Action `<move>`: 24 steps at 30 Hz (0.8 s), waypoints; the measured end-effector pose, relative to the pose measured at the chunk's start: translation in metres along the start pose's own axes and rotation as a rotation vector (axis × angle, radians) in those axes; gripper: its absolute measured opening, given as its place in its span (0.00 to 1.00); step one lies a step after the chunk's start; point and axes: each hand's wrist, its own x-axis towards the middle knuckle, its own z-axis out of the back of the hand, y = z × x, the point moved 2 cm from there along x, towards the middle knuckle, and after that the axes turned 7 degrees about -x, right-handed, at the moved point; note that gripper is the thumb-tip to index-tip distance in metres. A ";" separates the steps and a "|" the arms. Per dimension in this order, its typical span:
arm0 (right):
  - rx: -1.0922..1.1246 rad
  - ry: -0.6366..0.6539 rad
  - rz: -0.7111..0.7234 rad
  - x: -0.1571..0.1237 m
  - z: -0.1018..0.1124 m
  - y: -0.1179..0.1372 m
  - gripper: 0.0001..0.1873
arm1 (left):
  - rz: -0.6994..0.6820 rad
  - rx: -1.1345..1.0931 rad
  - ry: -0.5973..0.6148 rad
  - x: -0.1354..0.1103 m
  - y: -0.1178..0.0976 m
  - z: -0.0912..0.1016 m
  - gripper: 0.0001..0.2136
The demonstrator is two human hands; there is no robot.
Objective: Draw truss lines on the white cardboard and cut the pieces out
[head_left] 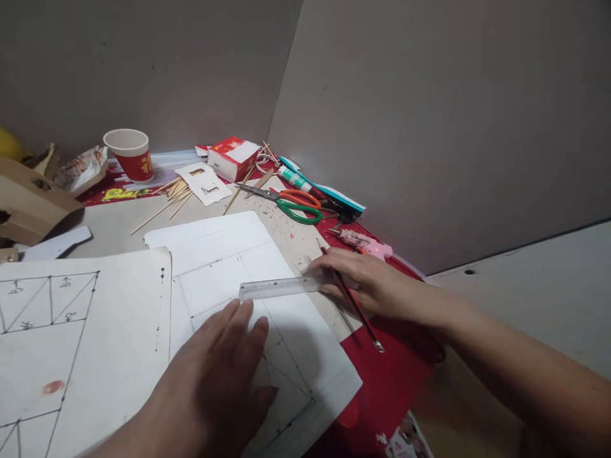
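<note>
Left fingers (pixel 244 313) beside clear ruler (pixel 274 289), right fingers (pixel 344 259) around right end

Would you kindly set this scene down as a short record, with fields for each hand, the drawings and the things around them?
Left hand: over the sheet, fingertips at the ruler's left end; contact unclear
Right hand: holds the ruler's right end, with a pencil between its fingers
Drawings: thin lines on the sheet; darker lines and dots on the second sheet, to its left
Beyond: cup, sticks, box, scissors
Near right hand: pink glue gun
</note>
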 end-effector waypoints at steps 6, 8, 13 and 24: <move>0.619 -0.270 -0.370 -0.002 0.015 0.031 0.10 | 0.658 -0.822 -0.160 0.034 -0.010 0.058 0.22; 0.921 -0.340 -0.422 0.004 0.006 0.055 0.16 | 0.760 -1.054 -0.175 0.048 -0.019 0.061 0.23; 1.320 -0.156 -0.332 0.028 -0.021 0.100 0.21 | 0.794 -1.209 -0.285 0.067 -0.022 0.074 0.13; 1.116 -0.607 -0.300 0.059 -0.015 0.037 0.14 | 0.542 -0.352 0.289 0.077 0.048 0.089 0.19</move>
